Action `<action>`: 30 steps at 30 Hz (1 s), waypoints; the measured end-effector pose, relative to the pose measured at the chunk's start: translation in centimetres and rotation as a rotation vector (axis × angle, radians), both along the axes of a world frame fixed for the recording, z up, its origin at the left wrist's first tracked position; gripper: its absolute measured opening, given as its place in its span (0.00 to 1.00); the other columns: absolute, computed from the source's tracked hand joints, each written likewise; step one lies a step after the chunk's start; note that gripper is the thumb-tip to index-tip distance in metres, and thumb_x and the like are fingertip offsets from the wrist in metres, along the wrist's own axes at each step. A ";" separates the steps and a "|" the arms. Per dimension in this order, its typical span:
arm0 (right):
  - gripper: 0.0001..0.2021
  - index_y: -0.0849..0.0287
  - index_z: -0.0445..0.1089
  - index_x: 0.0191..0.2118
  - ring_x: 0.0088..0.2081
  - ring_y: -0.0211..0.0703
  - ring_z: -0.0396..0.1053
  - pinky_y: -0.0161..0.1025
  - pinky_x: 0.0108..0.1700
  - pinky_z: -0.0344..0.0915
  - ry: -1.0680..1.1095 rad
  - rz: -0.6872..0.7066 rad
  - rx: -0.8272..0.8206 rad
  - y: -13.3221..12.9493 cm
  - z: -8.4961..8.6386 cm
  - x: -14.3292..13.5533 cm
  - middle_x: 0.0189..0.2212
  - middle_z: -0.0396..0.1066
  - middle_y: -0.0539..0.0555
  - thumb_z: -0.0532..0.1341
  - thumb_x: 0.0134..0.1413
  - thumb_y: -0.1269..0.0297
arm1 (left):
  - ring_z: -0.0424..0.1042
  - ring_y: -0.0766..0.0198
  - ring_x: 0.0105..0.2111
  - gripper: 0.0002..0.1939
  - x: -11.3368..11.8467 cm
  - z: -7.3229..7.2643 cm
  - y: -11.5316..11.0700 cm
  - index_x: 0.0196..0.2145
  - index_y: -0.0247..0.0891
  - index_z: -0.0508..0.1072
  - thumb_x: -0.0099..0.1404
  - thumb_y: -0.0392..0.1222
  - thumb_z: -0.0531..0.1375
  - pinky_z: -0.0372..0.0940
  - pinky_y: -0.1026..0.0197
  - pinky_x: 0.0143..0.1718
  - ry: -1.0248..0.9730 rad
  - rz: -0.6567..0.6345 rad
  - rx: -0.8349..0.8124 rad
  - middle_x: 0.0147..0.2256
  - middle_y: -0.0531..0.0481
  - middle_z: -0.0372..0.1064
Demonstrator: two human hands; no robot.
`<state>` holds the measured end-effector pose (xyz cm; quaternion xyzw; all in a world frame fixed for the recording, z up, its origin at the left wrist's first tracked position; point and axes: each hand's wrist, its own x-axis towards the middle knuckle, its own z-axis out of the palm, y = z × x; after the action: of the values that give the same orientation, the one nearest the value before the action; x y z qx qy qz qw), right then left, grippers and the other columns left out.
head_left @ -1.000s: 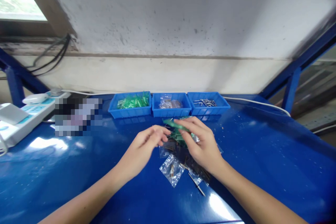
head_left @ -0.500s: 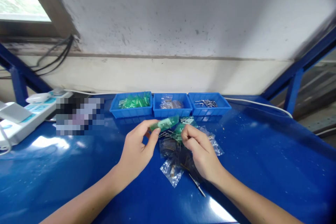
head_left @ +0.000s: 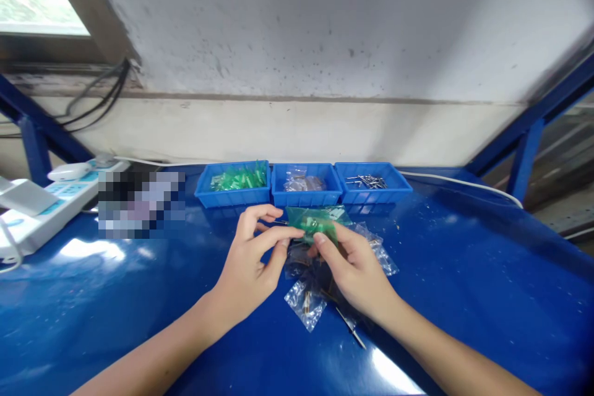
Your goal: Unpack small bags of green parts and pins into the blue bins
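Observation:
My right hand [head_left: 359, 269] pinches a small green plastic bag [head_left: 297, 216] by its right side, between thumb and fingers. Something small and pale shows inside the bag, too blurred to name. To the left, my left hand [head_left: 253, 263] has its fingers apart, the index fingertip at the bag's lower edge. Beneath and around the hands lie several small packets: a clear bag [head_left: 306, 304] with a brass-coloured piece inside and another clear bag [head_left: 383, 253] beside my right wrist. A thin metal rod [head_left: 351, 328] rests on the table below them.
Along the back stand three blue bins: one with green bags [head_left: 199, 189], one with clear bags [head_left: 304, 199], one with metal rods [head_left: 371, 197]. At the left are a white power strip [head_left: 69, 198] and a pixelated object [head_left: 142, 204]. The blue table [head_left: 464, 284] is glossy.
The green bag has passed from my left hand to my right, which has opened out of a fist to pinch it. My left fingers have spread apart.

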<state>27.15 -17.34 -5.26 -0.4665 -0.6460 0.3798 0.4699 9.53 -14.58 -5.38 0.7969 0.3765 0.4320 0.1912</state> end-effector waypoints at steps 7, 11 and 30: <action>0.28 0.45 0.63 0.55 0.45 0.43 0.60 0.44 0.42 0.66 -0.388 -0.024 0.420 -0.2 -1.1 0.3 0.46 0.51 0.56 0.49 0.53 0.81 | 0.68 0.61 0.35 0.19 0.4 0.7 -0.1 0.40 0.37 0.72 0.70 0.50 0.46 0.64 0.60 0.36 -0.261 -0.206 -0.760 0.33 0.49 0.69; 0.26 0.47 0.66 0.52 0.50 0.48 0.57 0.51 0.50 0.63 -0.338 -0.041 0.315 -0.4 -0.6 0.2 0.48 0.50 0.56 0.54 0.48 0.80 | 0.68 0.62 0.35 0.13 0.3 0.9 0.5 0.41 0.37 0.72 0.67 0.46 0.52 0.62 0.62 0.36 -0.192 -0.145 -0.653 0.33 0.50 0.70; 0.12 0.57 0.72 0.44 0.28 0.38 0.63 0.37 0.33 0.61 -0.225 -0.087 0.198 0.2 0.3 0.7 0.23 0.65 0.49 0.54 0.60 0.63 | 0.66 0.61 0.37 0.17 0.1 0.7 0.4 0.35 0.39 0.73 0.68 0.50 0.48 0.62 0.58 0.41 -0.107 -0.052 -0.490 0.35 0.48 0.66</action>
<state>27.86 -17.09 -4.93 -0.4850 -0.7082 0.2387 0.4541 9.59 -14.17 -4.69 0.7123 0.4385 0.3643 0.4094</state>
